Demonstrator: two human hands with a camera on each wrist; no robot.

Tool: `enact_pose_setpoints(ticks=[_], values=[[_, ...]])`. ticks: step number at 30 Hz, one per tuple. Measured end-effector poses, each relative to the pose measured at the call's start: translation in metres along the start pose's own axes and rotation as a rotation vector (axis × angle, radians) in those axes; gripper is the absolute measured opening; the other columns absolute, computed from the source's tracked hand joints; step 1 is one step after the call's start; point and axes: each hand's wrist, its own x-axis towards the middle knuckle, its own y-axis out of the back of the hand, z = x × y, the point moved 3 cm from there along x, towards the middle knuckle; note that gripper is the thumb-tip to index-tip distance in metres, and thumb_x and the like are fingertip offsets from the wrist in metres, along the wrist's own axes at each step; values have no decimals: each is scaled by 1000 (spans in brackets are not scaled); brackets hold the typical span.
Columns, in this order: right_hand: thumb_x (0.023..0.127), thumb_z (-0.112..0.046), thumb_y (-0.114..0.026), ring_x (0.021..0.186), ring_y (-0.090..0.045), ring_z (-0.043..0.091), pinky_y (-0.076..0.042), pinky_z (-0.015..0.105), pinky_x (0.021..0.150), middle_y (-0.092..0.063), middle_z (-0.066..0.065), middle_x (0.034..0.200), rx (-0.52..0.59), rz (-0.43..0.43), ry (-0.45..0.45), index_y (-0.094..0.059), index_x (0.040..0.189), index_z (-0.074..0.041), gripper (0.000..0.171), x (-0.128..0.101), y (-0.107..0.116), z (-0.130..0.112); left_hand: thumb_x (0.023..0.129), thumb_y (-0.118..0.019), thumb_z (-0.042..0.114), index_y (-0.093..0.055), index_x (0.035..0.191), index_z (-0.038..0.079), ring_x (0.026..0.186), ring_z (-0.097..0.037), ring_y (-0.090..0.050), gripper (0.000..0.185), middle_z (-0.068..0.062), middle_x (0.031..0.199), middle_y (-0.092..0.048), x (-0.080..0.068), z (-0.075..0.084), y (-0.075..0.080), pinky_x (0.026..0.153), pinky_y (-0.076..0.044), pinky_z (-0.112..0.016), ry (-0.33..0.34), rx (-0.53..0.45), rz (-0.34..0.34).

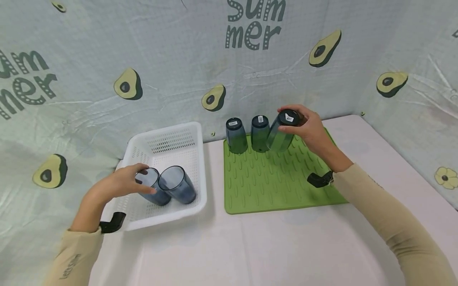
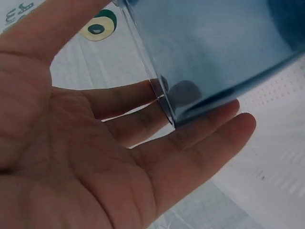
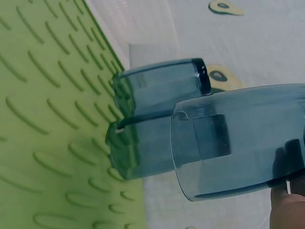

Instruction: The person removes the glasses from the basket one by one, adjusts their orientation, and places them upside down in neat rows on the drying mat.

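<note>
My right hand [image 1: 304, 125] grips a blue-tinted drinking glass [image 3: 233, 143] near its base. That glass is upside down and tilted, its rim apart from the green mat [image 1: 261, 190] in the right wrist view. Two similar glasses, one on the left [image 1: 236, 137] and one beside it [image 1: 259, 135], stand inverted at the mat's back edge. My left hand [image 1: 123, 182] holds a tilted glass [image 2: 214, 57] near its rim in the white basket [image 1: 200, 159], with fingertips against its side. Another glass [image 1: 180, 186] leans mouth up beside it.
The basket stands on a pale cloth-covered table [image 1: 214, 246], left of the mat. Behind both rises a wall cloth [image 1: 171, 47] with avocado prints and lettering. A black wrist mount [image 1: 320, 179] hangs over the mat's right part.
</note>
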Motion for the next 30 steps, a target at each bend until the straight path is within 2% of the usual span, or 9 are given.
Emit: enact_pose_setpoints(ticks=[6, 10, 20, 30], values=[[87, -1, -79, 117, -61, 20, -56, 23, 87, -60, 6, 134, -56, 30, -32, -62, 136, -10, 53, 3, 6, 6, 81, -86, 36, -42, 141, -18, 122, -47, -54, 92, -35, 136, -54, 2, 1, 1, 96, -48, -59, 15, -17, 7], [86, 0, -80, 116, -61, 20, -56, 22, 86, -60, 6, 133, -56, 42, -27, -63, 135, -10, 53, 6, 11, 9, 79, -87, 37, -44, 142, -16, 122, -46, -55, 93, -33, 136, -56, 4, 0, 3, 97, -48, -59, 16, -18, 13], [85, 1, -80, 122, -59, 15, -55, 20, 89, -59, 8, 136, -72, 33, -33, -63, 136, -7, 54, 10, 17, 21, 79, -88, 33, -42, 144, -16, 114, -42, -65, 93, -33, 141, -52, 6, -1, 2, 94, -51, -55, 15, -39, -14], [85, -1, -81, 121, -60, 14, -55, 20, 88, -59, 6, 136, -93, 47, -62, -63, 136, -8, 55, 14, 20, 27, 80, -88, 32, -42, 144, -16, 117, -45, -62, 93, -32, 142, -52, 5, -3, 0, 94, -51, -56, 33, -54, -15]])
